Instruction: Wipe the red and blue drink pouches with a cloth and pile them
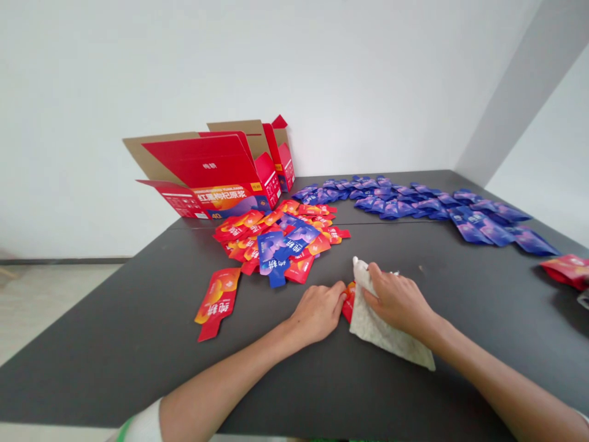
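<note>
Near the middle of the dark table, my left hand is closed on the left edge of a red pouch. My right hand grips a whitish cloth, which lies over the right part of that pouch and hides most of it. A white tip shows at the cloth's upper end. Left of my left hand a single red and orange pouch lies flat. Beyond it is a heap of red pouches with a few blue pouches on top.
Two open red cartons stand at the back left. Many filled blue pouches lie in overlapping rows from the back middle to the right. At the right edge is a red pouch beside a partly cut-off object. A wall rises behind the table.
</note>
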`<move>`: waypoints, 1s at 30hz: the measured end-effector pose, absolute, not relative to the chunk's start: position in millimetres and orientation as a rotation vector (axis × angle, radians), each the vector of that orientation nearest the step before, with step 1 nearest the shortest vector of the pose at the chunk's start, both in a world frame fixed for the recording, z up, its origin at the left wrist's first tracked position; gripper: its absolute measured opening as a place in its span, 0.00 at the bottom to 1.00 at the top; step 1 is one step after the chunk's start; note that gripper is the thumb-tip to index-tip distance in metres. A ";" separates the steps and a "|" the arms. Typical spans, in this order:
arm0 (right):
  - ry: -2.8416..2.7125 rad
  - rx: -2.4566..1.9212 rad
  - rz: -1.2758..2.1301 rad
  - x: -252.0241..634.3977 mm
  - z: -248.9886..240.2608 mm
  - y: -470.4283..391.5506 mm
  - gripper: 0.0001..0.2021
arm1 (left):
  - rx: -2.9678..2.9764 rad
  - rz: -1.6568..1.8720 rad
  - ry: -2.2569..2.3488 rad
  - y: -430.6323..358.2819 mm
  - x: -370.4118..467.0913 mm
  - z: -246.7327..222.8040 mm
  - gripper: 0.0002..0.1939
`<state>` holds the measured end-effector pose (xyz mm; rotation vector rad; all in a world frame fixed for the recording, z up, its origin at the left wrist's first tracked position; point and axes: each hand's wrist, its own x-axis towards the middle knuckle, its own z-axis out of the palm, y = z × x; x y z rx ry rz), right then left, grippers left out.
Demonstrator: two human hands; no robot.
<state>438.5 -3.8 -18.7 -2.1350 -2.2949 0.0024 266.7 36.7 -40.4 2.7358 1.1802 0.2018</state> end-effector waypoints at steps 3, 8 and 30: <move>-2.345 -2.077 0.014 437.1 -19.3 -5.8 0.15 | 2.739 0.188 1.199 37.5 266.6 -41.2 0.16; -2.367 -2.035 0.035 441.0 -21.1 -6.7 0.16 | 2.760 0.216 1.180 37.9 265.3 -44.3 0.16; -2.462 -2.016 0.038 449.4 -18.0 -3.3 0.17 | 2.791 0.211 1.186 39.8 263.3 -46.2 0.15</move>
